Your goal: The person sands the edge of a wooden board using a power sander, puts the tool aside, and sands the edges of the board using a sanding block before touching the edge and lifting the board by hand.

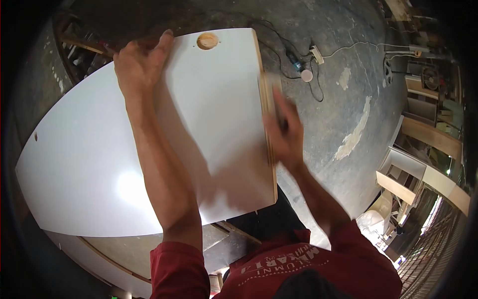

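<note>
A large white panel (219, 99) with a bare wood edge (273, 184) on its right side lies in front of me. Near its far edge is a round hinge-cup hole (207, 41) showing raw wood. My left hand (142, 62) grips the far edge of the panel, left of the hole, with its fingers bent over the rim and partly hidden. At the right edge, my right hand (286, 129) is closed around an object against the bare wood. Motion blur smears this object; it looks long and partly dark, and I cannot make out its kind.
On the concrete floor (348, 104) beyond the panel lie a corded power tool (298, 67), a white power strip (316, 55) and loose cables. Wooden box-like pieces (398, 179) stand at the right. More boards (114, 264) sit below the panel at the lower left.
</note>
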`<action>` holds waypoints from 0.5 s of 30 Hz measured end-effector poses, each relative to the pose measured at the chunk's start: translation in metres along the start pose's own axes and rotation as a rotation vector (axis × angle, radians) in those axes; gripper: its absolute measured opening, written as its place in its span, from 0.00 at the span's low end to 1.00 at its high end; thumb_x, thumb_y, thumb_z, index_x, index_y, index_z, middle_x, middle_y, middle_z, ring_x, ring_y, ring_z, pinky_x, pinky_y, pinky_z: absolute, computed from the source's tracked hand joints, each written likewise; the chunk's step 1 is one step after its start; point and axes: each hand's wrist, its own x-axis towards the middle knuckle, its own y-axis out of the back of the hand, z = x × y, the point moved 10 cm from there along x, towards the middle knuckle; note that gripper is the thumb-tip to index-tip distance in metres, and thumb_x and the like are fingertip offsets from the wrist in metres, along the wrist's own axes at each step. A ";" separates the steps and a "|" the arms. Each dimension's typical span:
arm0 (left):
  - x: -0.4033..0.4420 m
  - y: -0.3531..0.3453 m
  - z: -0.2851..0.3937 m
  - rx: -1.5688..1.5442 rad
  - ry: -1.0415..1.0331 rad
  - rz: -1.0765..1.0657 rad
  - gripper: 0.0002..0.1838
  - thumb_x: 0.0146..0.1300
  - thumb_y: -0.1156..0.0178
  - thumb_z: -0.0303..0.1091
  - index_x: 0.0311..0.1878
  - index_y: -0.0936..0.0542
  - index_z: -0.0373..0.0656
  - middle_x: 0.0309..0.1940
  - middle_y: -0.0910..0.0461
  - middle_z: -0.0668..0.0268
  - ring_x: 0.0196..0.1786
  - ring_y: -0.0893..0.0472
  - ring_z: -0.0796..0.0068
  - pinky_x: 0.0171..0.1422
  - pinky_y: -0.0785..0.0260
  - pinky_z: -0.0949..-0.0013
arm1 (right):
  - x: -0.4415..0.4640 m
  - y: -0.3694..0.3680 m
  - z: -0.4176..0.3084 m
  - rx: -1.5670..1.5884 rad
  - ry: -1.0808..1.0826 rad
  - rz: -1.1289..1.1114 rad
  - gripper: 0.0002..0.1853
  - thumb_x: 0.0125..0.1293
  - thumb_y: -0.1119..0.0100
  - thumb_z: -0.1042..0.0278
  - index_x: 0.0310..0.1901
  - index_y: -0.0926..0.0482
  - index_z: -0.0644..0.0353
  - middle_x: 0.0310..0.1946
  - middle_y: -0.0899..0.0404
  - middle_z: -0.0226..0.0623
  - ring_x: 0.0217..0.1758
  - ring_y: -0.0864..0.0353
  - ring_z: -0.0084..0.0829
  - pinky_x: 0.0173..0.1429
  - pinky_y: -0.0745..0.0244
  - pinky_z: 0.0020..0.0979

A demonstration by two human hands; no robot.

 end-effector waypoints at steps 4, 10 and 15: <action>-0.001 0.001 0.004 -0.021 -0.038 0.036 0.30 0.57 0.37 0.62 0.47 0.09 0.44 0.40 0.10 0.55 0.50 0.14 0.52 0.69 0.30 0.60 | 0.151 -0.034 0.012 0.255 -0.186 0.006 0.33 0.67 0.32 0.65 0.71 0.28 0.68 0.49 0.19 0.45 0.52 0.21 0.35 0.58 0.27 0.38; -0.001 0.003 0.010 -0.015 -0.090 0.056 0.27 0.59 0.35 0.60 0.43 0.08 0.44 0.37 0.09 0.58 0.45 0.14 0.55 0.70 0.35 0.60 | 0.022 -0.007 -0.016 -0.010 0.045 -0.005 0.31 0.68 0.36 0.70 0.73 0.30 0.66 0.61 0.22 0.50 0.67 0.24 0.40 0.72 0.32 0.39; -0.003 0.007 0.013 0.031 -0.123 0.101 0.29 0.59 0.33 0.59 0.44 0.09 0.37 0.37 0.10 0.53 0.47 0.12 0.53 0.59 0.23 0.60 | 0.156 -0.041 0.015 0.272 -0.327 -0.060 0.32 0.68 0.35 0.68 0.73 0.29 0.64 0.60 0.21 0.50 0.63 0.22 0.41 0.69 0.30 0.40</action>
